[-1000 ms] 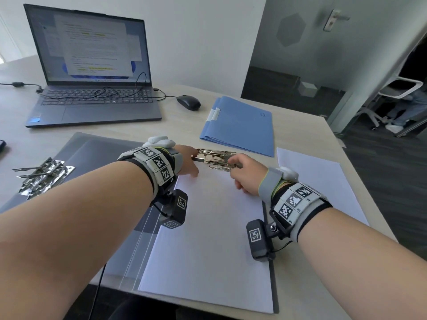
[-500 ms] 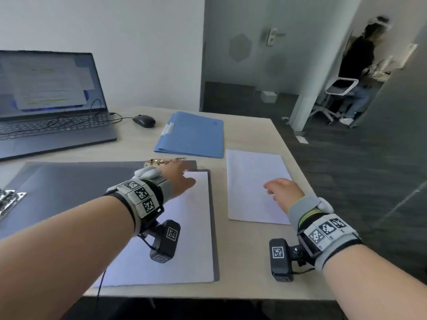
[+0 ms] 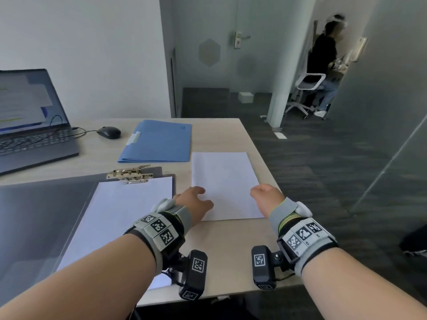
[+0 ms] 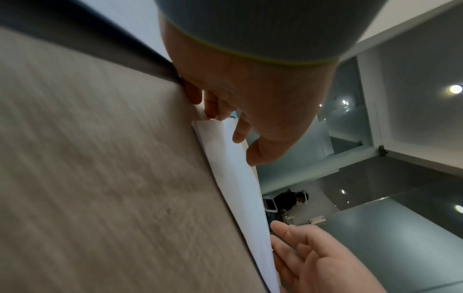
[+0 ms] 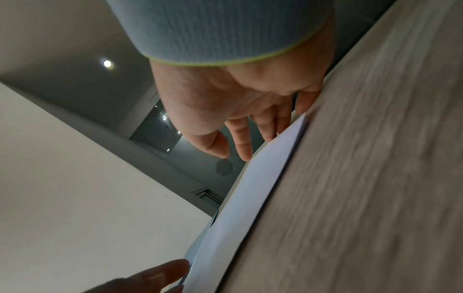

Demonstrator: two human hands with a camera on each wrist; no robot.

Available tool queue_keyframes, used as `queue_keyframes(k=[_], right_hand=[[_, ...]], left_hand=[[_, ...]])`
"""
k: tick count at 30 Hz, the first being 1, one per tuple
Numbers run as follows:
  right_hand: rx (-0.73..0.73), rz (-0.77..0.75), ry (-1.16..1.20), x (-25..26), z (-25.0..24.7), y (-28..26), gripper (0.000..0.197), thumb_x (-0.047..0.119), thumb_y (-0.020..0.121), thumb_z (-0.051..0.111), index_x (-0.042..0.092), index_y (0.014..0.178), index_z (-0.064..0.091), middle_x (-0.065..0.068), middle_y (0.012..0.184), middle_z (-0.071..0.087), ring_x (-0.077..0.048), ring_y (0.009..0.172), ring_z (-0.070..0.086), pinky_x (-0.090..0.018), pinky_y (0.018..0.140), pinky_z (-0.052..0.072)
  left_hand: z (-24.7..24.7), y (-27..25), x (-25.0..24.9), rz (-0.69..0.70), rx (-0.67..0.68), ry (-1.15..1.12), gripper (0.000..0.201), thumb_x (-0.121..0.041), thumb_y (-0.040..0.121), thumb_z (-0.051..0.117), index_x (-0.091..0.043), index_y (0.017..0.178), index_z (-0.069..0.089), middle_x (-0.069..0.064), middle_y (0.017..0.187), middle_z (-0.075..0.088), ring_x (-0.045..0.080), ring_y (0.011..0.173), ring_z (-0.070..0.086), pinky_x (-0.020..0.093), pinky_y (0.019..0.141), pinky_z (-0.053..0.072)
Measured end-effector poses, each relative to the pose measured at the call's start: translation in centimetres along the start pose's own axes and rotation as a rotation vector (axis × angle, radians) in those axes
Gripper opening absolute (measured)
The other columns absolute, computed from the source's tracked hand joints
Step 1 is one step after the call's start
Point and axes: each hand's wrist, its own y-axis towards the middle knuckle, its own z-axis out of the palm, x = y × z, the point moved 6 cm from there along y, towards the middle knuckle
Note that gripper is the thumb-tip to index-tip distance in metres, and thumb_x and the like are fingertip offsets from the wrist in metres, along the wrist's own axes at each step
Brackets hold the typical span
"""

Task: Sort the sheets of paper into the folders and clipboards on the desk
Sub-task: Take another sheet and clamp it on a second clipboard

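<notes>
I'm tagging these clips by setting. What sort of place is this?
Most likely an office: a desk with an open laptop, a blue folder and a clipboard, plus a swivel chair beyond glass partitions.

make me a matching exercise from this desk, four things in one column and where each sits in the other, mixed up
Things:
1. blue folder
2. loose sheet
3. metal clip
4. mouse

Places:
A. top edge of the grey clipboard
B. between the laptop and the folder
C. between the left hand and right hand
D. far side of the desk, beyond the loose sheet

Pairs: 1-D, 2-C, 3-A, 4-B
</notes>
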Motion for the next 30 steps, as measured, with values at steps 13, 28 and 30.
queue_keyframes(k=[13, 28, 30], right_hand=[[-0.078, -0.072, 0.25, -0.5, -1.9, -0.2, 0.037, 0.005, 0.089, 0.051, 0.019, 0.122, 0.062, -0.001, 0.122, 0.063, -0.019, 0.098, 0.06, -0.036, 0.085, 0.051], [0.182, 0.157, 0.215, -2.4, -0.5, -0.5, 0.018, 0.006, 0.089, 0.055, 0.007, 0.104, 0.065, -0.018, 0.093, 0.067, -0.035, 0.084, 0.064, -0.034, 0.065, 0.049], [0.143, 0.049, 0.146, -1.7, -0.9, -0.5, 0.026, 0.003, 0.088, 0.053, 0.008, 0.109, 0.067, -0.019, 0.104, 0.07, -0.037, 0.095, 0.066, -0.036, 0.075, 0.05]], left_hand=[[-1.3, -0.3, -0.8, 0.062, -0.119, -0.313, 0.034, -0.015, 0.089, 0.059, -0.031, 0.118, 0.059, -0.005, 0.125, 0.057, 0.018, 0.091, 0.061, 0.026, 0.068, 0.052], [-0.3, -1.0, 0.4, -0.137, 0.119, -0.535, 0.031, 0.003, 0.086, 0.044, -0.009, 0.106, 0.064, 0.014, 0.094, 0.065, 0.029, 0.08, 0.065, 0.039, 0.068, 0.059], [-1.1, -0.6, 0.5, -0.092, 0.08, -0.48, 0.027, -0.005, 0.086, 0.052, -0.01, 0.108, 0.067, 0.012, 0.095, 0.067, 0.028, 0.081, 0.064, 0.035, 0.065, 0.056]])
